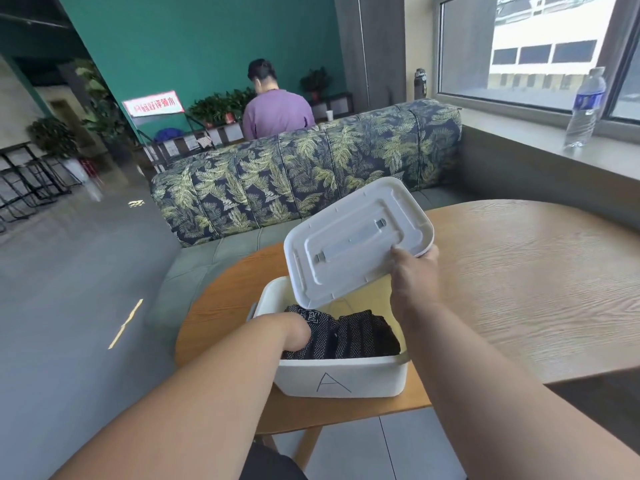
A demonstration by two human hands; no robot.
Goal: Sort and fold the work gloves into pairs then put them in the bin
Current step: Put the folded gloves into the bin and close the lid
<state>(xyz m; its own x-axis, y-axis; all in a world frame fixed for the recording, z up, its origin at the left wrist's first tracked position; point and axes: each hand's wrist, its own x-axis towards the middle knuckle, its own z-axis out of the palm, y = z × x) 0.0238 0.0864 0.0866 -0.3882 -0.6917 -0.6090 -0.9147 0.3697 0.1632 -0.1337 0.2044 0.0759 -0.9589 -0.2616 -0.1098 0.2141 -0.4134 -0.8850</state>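
Observation:
A white bin (341, 377) marked with the letter A stands at the near edge of the round wooden table (526, 278). Dark dotted work gloves (360, 337) lie bundled inside it. My left hand (294, 332) reaches into the bin, its fingers curled down into the left side of the gloves; whether it grips them is hidden. My right hand (414, 271) grips the right edge of the white lid (353, 240), which is held tilted above the back of the bin.
A leaf-patterned sofa (311, 174) runs behind the table. A water bottle (585, 109) stands on the window sill at the right. A person in a purple top (275, 112) sits beyond the sofa, facing away. Grey floor lies to the left.

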